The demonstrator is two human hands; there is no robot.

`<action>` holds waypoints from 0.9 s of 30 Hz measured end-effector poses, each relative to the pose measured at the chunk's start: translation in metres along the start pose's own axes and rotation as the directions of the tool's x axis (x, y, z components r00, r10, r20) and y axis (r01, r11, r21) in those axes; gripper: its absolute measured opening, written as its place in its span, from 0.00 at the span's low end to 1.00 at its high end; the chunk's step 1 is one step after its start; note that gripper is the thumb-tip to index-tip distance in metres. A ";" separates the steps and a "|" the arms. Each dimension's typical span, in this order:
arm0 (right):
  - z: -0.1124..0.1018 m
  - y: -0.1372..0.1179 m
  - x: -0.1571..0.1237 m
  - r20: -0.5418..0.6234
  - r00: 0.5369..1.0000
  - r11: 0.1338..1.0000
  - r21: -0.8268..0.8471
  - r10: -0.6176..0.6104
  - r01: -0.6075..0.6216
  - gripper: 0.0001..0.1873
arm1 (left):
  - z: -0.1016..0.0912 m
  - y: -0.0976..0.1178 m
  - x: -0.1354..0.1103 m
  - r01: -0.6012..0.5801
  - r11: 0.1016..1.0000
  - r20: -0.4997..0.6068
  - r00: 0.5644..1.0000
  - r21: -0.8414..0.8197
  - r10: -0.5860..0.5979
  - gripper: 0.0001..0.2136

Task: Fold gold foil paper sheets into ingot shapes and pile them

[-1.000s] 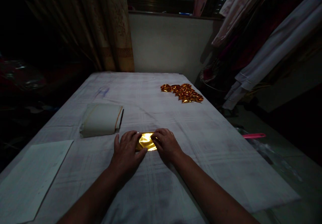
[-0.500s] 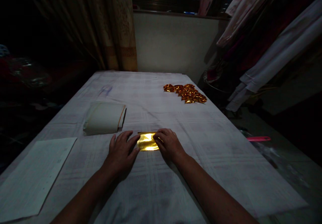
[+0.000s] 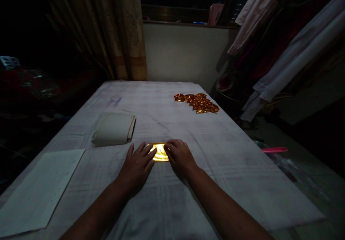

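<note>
A shiny gold foil paper (image 3: 161,154), oblong and flat, lies on the cloth-covered table in front of me. Across its left end rest the spread fingers of my left hand (image 3: 138,162), which is open. My right hand (image 3: 182,155) has its fingers bent together over the right end, pinching the foil there; the fingertips partly hide that edge. Farther back on the right sits a cluster of folded gold foil pieces (image 3: 201,102), several of them overlapping.
To the left lie a folded pale bundle (image 3: 114,128) with an orange edge and a white paper sheet (image 3: 44,189). A curtain (image 3: 121,35) hangs behind the table (image 3: 223,182). Clothes (image 3: 280,67) hang at the right, above a pink handle (image 3: 275,150) beyond the table edge.
My left hand has slid right, its fingers now flat over the foil's left end. My right hand stays at the other end. The view has tilted slightly upward.
</note>
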State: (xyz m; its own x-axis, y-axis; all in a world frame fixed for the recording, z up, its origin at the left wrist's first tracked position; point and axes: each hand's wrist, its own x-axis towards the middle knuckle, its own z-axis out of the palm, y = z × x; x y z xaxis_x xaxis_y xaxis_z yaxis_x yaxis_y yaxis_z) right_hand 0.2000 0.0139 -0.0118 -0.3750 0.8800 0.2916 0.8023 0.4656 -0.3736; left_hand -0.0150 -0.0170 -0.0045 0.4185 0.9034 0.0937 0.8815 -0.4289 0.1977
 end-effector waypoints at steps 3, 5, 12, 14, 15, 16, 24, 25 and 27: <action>0.000 -0.015 -0.006 0.018 0.998 0.997 -0.043 -0.058 0.059 0.23 | 0.002 -0.003 0.001 0.026 1.000 0.005 1.000 -0.005 -0.025 0.20; 0.002 -0.027 -0.013 0.095 0.988 0.991 -0.045 -0.119 0.124 0.32 | 0.004 -0.004 0.002 0.035 0.999 0.010 0.999 -0.020 -0.034 0.21; -0.003 -0.042 -0.025 0.294 0.953 0.997 0.001 -0.071 0.074 0.40 | 0.006 -0.004 0.004 0.082 0.996 -0.008 0.997 -0.038 -0.083 0.21; -0.009 -0.037 -0.026 0.325 0.945 0.998 -0.026 -0.046 0.058 0.39 | 0.005 -0.003 0.003 0.092 0.995 -0.009 0.996 -0.033 -0.092 0.21; -0.011 -0.034 -0.027 0.340 0.940 0.998 -0.046 -0.026 0.044 0.40 | 0.004 -0.003 0.003 0.096 0.995 -0.006 0.995 -0.029 -0.096 0.21; -0.014 -0.030 -0.028 0.353 0.936 0.997 -0.068 0.001 0.025 0.40 | 0.004 -0.002 0.002 0.102 0.994 -0.004 0.995 -0.024 -0.102 0.21; -0.034 0.004 -0.041 0.310 0.940 0.979 -0.186 0.141 -0.085 0.38 | 0.002 0.002 0.002 0.114 0.994 -0.035 0.993 -0.008 -0.114 0.21; -0.037 0.004 -0.041 0.295 0.941 0.974 -0.201 0.165 -0.107 0.37 | 0.003 0.004 0.003 0.119 0.993 -0.037 0.992 -0.007 -0.120 0.21; -0.040 0.000 -0.038 0.229 0.953 0.965 -0.220 0.196 -0.146 0.35 | 0.003 0.009 0.002 0.136 0.991 -0.040 0.990 -0.001 -0.135 0.21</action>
State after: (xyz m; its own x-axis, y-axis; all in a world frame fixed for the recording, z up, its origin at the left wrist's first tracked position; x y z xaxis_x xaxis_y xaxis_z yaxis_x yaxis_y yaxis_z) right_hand 0.2333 -0.0234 0.0125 -0.3068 0.9518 0.0029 0.9305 0.3005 -0.2095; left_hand -0.0054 -0.0195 -0.0054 0.2861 0.9524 0.1054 0.9298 -0.3025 0.2097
